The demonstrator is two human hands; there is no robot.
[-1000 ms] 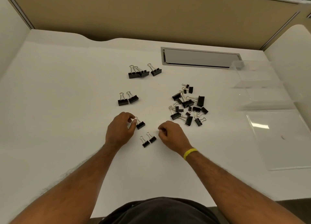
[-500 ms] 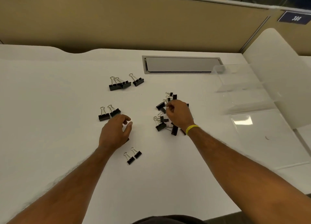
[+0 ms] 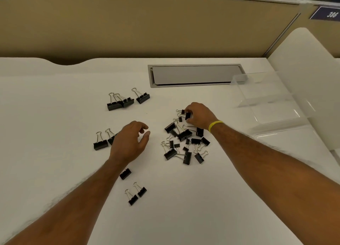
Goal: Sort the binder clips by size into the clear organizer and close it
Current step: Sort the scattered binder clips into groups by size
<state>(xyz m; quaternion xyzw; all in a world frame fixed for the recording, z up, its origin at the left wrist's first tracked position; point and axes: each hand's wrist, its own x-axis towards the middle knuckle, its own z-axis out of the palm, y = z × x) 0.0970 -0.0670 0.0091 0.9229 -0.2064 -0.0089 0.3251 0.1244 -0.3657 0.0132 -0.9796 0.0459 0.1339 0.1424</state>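
Observation:
A heap of mixed black binder clips lies mid-desk. At its far edge my right hand pinches a small black clip. My left hand hovers to the heap's left with fingers loosely curled, holding nothing. Three large clips lie in a row farther back. Two clips sit left of my left hand, one partly hidden by it. Near my left forearm lie one clip and a pair of smaller clips. The clear organizer stands open at the right.
A grey cable hatch is set into the white desk behind the clips. The organizer's clear lid lies flat toward me on the right. A beige partition walls the desk's far edge.
My right hand left the two small clips near me and reached to the heap's far edge, where it now pinches a clip. My left hand let go of its clip and lifted away.

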